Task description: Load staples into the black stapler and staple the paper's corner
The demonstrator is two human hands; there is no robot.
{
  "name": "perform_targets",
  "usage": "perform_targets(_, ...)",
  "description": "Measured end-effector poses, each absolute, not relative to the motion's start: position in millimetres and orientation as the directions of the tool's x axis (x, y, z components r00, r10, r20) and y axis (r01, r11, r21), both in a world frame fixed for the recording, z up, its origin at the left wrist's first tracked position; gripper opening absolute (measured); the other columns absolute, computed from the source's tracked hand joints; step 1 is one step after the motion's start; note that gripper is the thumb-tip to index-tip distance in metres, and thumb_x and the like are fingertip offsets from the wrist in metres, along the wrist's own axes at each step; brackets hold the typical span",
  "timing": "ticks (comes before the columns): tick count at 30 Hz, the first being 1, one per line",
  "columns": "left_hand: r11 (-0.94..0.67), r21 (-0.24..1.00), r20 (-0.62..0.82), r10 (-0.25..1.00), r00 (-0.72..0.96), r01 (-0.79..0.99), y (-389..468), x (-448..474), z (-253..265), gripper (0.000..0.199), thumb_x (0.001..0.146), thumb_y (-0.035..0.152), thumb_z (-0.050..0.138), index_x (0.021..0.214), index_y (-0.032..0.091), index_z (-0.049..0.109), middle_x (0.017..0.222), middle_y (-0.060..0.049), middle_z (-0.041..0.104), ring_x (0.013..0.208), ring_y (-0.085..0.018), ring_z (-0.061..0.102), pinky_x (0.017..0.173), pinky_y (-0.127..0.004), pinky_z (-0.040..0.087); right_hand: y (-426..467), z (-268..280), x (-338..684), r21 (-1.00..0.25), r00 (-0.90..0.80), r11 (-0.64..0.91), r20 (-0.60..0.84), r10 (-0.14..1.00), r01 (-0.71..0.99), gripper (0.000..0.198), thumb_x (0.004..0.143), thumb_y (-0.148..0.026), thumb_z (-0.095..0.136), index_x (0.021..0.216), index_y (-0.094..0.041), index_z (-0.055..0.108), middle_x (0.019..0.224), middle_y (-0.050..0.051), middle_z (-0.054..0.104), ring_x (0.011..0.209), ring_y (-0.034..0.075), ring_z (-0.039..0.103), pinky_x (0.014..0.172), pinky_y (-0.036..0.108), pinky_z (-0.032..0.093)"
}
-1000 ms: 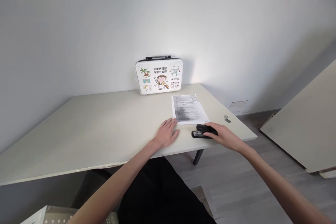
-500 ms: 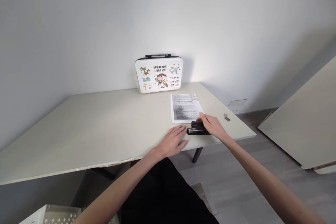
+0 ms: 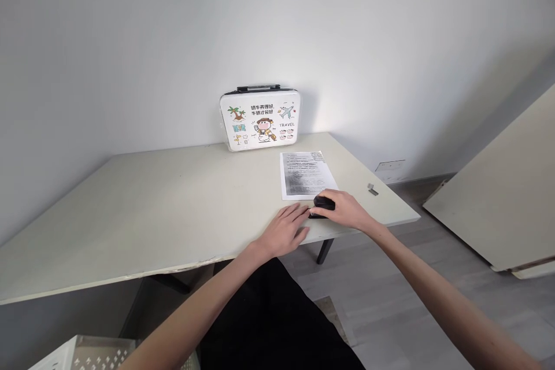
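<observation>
A black stapler (image 3: 324,203) lies near the table's front edge, its right part covered by my right hand (image 3: 344,208). The fingers of that hand wrap round the stapler's top. My left hand (image 3: 285,230) rests flat on the table with fingers stretched out, the fingertips at the stapler's left end; whether they touch it I cannot tell. Just behind the stapler is a printed sheet of paper (image 3: 306,176), lying flat. To the right on the table are small grey pieces, probably staples (image 3: 372,189).
A white carrying case (image 3: 260,121) with cartoon prints stands against the wall at the back of the white table (image 3: 173,202). Below the table at the lower left is a white perforated basket (image 3: 97,352). A pale panel (image 3: 498,196) stands on the floor at right.
My right hand has moved left along the stapler and now covers more of it, gripping its top. The left hand has stayed almost in place. The view has shifted slightly.
</observation>
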State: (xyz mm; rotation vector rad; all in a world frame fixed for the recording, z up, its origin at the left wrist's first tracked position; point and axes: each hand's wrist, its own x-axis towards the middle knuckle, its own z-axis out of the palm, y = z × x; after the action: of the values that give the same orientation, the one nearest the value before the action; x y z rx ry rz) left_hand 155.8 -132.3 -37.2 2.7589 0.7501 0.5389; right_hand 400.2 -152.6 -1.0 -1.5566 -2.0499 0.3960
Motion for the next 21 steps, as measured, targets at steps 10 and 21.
perform_targets(10,-0.837,0.318,0.286,0.533,0.796,0.446,-133,156,-37,0.053,0.111,0.045,0.039,0.159,0.025,0.047,0.162,-0.008,0.052,0.157,-0.029,0.036,0.127,-0.049,0.033,-154,-13,439,-0.753,0.056,0.108,0.189,0.98,0.65,0.043,0.105,-0.052,0.038,0.102,-0.027,0.073,0.109,0.005,0.08,0.107,0.027,0.073,0.097,0.039,0.052)
perform_targets(21,-0.755,0.461,0.322,0.632,0.705,0.466,-129,153,-38,0.065,0.105,0.045,0.052,0.163,0.021,0.035,0.172,-0.013,0.032,0.161,-0.03,0.027,0.13,-0.05,0.029,-152,-57,449,-0.857,0.206,0.075,0.206,0.957,0.509,0.045,0.104,-0.056,0.035,0.105,-0.025,0.066,0.115,0.009,0.076,0.117,0.026,0.067,0.104,0.041,0.051)
